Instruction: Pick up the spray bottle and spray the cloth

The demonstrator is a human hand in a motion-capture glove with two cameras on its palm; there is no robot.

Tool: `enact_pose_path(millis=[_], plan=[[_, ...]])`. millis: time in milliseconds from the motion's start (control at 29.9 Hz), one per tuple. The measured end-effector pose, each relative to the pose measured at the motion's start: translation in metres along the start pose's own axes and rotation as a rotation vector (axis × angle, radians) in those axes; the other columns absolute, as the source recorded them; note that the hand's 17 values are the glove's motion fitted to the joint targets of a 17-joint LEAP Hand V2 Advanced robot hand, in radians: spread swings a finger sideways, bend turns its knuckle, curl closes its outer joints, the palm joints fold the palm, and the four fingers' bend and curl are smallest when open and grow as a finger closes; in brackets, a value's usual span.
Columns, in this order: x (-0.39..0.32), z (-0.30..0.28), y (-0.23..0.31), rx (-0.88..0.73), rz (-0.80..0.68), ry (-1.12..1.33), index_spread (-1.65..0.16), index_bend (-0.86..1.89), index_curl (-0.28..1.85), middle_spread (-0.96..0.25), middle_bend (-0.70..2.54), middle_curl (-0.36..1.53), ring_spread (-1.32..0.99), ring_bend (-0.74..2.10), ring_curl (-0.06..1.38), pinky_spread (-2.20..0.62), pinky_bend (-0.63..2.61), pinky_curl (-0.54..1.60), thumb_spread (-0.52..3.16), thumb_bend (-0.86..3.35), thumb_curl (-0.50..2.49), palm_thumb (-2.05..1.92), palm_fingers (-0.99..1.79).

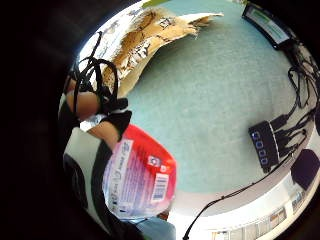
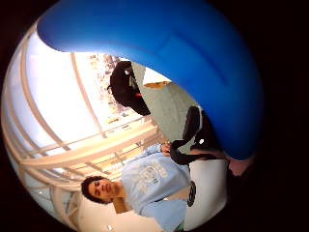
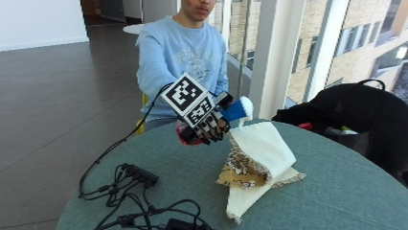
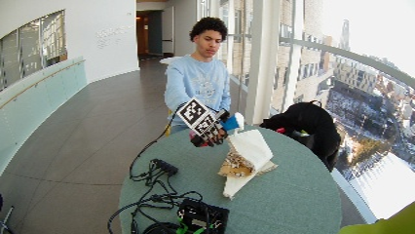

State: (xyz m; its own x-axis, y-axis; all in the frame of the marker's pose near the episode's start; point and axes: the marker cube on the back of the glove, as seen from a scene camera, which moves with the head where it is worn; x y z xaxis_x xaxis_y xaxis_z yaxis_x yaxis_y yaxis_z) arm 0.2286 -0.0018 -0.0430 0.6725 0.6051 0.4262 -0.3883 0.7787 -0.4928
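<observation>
Outside view first: the gloved right hand (image 3: pixel 204 125) is up off the green table (image 3: pixel 331 191), fingers curled around the spray bottle (image 3: pixel 234 110), whose blue head sits just beside the cream cloth (image 3: pixel 261 158) lifted at one end, the rest on the table. Little-finger palm view: the bottle's red-and-white label (image 1: pixel 140 180) fills the near side, cloth and a black hub (image 1: pixel 263 144) lying beyond on the tabletop. Thumb-side palm view: the blue spray head (image 2: pixel 193 63) arcs right across.
</observation>
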Motion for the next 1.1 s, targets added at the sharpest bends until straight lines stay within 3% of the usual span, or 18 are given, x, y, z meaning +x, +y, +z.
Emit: enact_pose_path(millis=[1105], plan=[[-0.0101,0.003,-0.0049,0.043,-0.082,-0.025,-0.21,0.09,0.23,-0.07,0.35,0.48,-0.07,0.58,0.39,0.08,0.21,0.37,0.91,-0.03,0.59,0.9,1.08]])
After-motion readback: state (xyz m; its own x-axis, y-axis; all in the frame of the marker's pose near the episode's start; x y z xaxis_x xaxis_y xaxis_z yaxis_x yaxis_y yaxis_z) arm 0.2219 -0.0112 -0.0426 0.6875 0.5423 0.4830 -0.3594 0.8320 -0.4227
